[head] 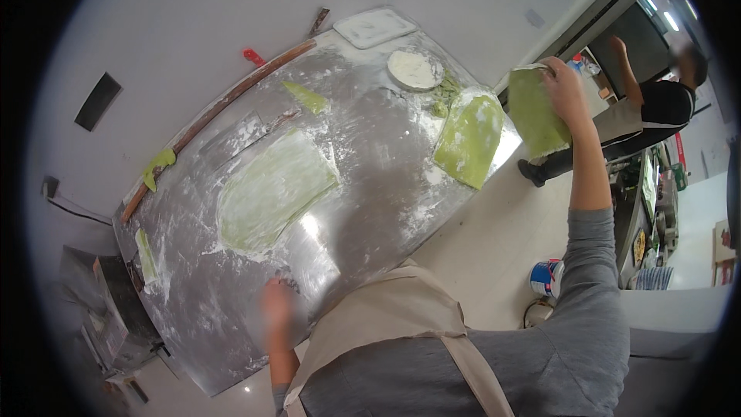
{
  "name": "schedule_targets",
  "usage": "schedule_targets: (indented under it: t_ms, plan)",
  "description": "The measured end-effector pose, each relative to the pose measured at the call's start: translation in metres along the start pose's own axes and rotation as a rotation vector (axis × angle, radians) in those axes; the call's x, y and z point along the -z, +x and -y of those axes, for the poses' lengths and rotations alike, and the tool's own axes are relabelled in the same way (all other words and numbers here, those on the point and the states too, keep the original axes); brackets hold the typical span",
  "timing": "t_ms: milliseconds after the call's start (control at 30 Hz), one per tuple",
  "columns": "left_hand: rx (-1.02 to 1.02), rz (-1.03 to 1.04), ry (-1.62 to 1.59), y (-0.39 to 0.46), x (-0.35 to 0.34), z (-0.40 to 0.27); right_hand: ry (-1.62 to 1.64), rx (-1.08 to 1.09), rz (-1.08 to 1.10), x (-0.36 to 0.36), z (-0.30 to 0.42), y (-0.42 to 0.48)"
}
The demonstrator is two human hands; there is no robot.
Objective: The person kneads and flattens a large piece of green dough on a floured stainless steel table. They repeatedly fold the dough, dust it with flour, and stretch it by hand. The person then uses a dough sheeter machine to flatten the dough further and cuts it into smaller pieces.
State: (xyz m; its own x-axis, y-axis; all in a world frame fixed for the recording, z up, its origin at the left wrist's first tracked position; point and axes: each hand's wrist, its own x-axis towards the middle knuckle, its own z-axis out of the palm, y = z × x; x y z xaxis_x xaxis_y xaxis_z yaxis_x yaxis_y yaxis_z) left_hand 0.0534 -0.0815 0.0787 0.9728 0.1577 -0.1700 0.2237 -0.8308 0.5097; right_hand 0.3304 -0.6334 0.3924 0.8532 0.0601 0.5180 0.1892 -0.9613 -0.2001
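My right hand (562, 91) grips the upper edge of a green dough sheet (534, 113), which hangs down past the table's right end. Near the table's front edge is my left hand (279, 304), so blurred that its fingers cannot be made out. Above it on the steel table (370, 197), a large floured sheet of green dough (278, 191) lies flat. Another green dough sheet (470, 139), patched with flour, lies at the right end. A triangular dough scrap (307, 97) and a narrow strip (146, 256) are farther out.
A round dish of flour (415, 69) stands beside small green dough scraps (444, 92). A floured white tray (375, 27) occupies the far corner. Along the wall runs a long wooden rolling pin (226, 104) with dough draped over it. At right, another person (660, 104) stands near a bucket (545, 278).
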Motion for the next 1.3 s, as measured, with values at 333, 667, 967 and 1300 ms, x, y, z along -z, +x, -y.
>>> schedule_targets:
  t_ms: [333, 667, 967, 1300]
  plan:
    - [0.162, 0.388, -2.035, 0.063, -0.002, -0.108, 0.965, -0.366, 0.569, -0.005, 0.228, -0.016]
    - [0.27, -0.213, -1.696, 0.079, 0.04, 0.003, 0.67, -0.483, 0.646, -0.239, 0.228, -0.09]
    - [0.238, -0.334, -1.346, 0.175, 0.086, 0.072, 1.03, -0.548, 0.588, -0.399, 0.224, -0.089]
    - [0.486, -0.665, -0.967, 0.216, 0.017, 0.125, 0.67, -0.489, 0.566, -0.422, 0.251, -0.115]
